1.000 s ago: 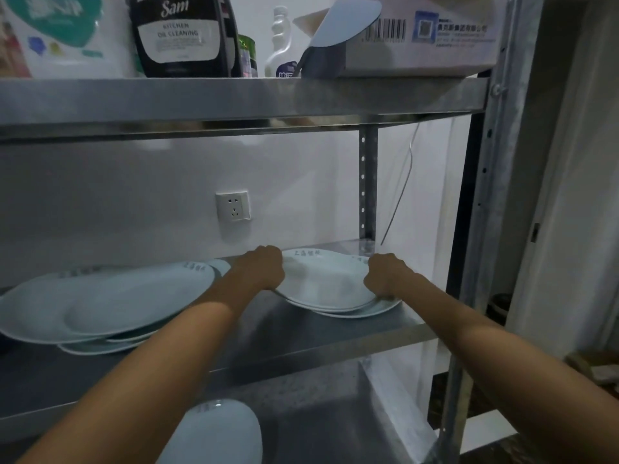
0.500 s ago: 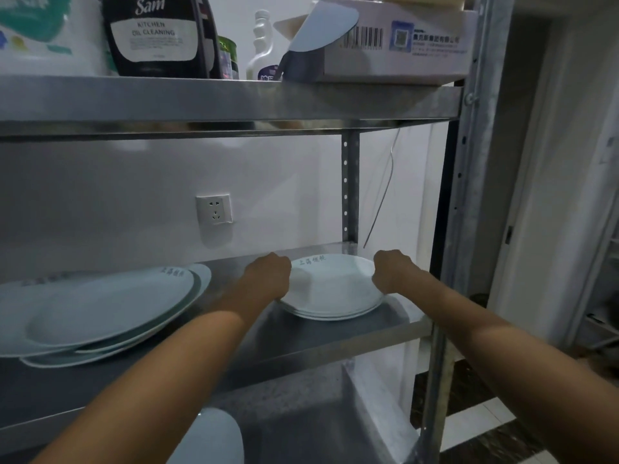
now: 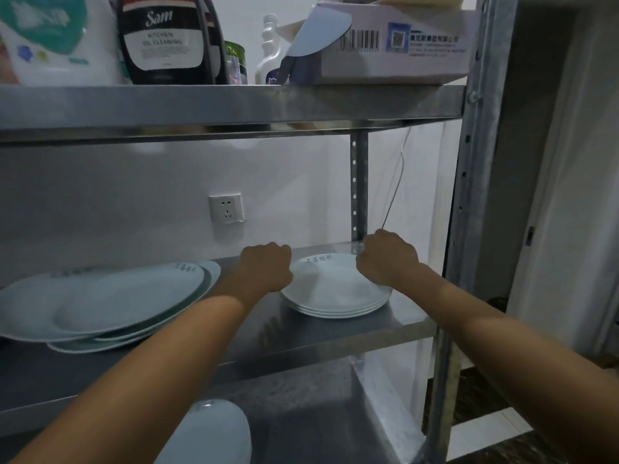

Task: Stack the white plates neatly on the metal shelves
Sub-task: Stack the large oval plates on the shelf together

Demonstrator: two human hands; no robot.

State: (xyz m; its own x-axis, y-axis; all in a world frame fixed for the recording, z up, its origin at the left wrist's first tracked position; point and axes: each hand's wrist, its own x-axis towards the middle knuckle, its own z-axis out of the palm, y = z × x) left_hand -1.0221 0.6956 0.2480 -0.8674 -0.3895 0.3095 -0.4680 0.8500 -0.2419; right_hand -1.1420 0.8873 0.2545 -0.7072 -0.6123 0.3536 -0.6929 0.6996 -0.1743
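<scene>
The stack of round white plates (image 3: 335, 293) sits toward the 3 o'clock end of the middle metal shelf (image 3: 351, 333), near the perforated rear post (image 3: 359, 182). The left hand (image 3: 266, 267) grips its rim at 9 o'clock and the right hand (image 3: 388, 259) at 2 o'clock, with fingers (image 3: 283, 254) curled over the edge and tips hidden. The plates are smooth, glossy and shallow, with faint grey lettering at 12 o'clock. Overlapping oval platters (image 3: 127, 296) fan out at the brushed-steel shelf's 9 o'clock end.

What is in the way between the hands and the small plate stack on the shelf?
Nothing visible. The left hand and right hand grip opposite rims of the plate stack, which sits on the middle shelf.
</scene>
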